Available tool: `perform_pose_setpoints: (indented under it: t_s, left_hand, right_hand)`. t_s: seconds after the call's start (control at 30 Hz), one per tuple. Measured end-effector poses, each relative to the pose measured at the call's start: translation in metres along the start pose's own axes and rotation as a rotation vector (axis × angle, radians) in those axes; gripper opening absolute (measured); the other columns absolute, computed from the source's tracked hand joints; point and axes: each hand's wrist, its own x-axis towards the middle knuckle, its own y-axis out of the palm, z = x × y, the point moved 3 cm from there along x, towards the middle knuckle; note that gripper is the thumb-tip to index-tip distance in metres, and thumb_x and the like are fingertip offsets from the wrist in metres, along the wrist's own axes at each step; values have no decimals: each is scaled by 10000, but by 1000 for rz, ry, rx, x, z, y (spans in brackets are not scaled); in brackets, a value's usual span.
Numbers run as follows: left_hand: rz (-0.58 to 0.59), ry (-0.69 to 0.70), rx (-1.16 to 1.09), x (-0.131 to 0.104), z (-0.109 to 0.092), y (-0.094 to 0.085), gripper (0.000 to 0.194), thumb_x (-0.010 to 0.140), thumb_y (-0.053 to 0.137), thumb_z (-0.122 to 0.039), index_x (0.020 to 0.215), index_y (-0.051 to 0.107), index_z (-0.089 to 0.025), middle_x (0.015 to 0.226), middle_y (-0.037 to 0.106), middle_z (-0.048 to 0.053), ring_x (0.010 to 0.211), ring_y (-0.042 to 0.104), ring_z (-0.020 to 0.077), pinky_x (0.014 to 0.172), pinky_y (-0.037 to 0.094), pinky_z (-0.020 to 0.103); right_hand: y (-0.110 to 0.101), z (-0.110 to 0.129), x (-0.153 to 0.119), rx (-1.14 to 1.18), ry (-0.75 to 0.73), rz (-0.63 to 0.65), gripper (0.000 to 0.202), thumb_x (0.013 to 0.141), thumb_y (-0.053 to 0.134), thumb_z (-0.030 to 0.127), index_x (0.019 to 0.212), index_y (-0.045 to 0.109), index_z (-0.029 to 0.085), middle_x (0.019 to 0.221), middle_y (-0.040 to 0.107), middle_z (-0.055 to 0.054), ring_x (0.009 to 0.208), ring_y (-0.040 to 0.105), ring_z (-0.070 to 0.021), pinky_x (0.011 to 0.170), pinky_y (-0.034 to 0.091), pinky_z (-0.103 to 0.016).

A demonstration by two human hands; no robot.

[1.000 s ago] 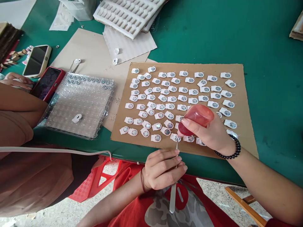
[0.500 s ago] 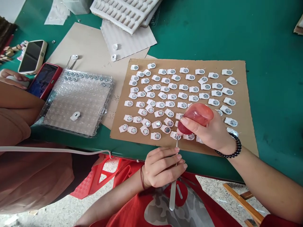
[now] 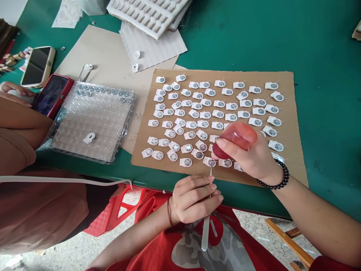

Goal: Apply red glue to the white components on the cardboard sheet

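Note:
My left hand (image 3: 194, 199) is closed round a pair of tweezers (image 3: 205, 237), its tip touching a small white tagged piece with a round metallic disc (image 3: 209, 162) near the board's front edge. In my right hand (image 3: 256, 158) is a soft red squeeze bottle (image 3: 237, 139), tilted down toward that same piece; its tip is hidden behind my fingers. Several rows of similar white pieces (image 3: 205, 114) lie on the brown cardboard sheet (image 3: 242, 177). My right hand and the bottle cover some of them.
Left of the cardboard lies bubble wrap (image 3: 87, 120) with small discs and a white piece on it. Two phones (image 3: 53, 96) (image 3: 38, 67) lie by another person's hand (image 3: 17, 92). White foam trays (image 3: 149, 15) stand at the back. A pale cable (image 3: 67, 180) crosses at left.
My right hand and the red bottle have shifted very slightly to the right. My left hand and the tweezers stay almost still on the same piece.

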Motion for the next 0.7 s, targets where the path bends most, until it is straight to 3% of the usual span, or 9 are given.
perform_pose_setpoints:
  t_s: [0.7]
  left_hand:
    - [4, -16, 20, 2, 0, 0, 121, 704, 681, -59, 801, 655, -127, 757, 656, 8, 830, 668, 151, 712, 596, 243]
  right_hand:
    - [-3, -6, 0, 38, 21, 13, 186, 810, 588, 420, 784, 550, 240, 611, 611, 21, 591, 596, -156, 572, 468, -291]
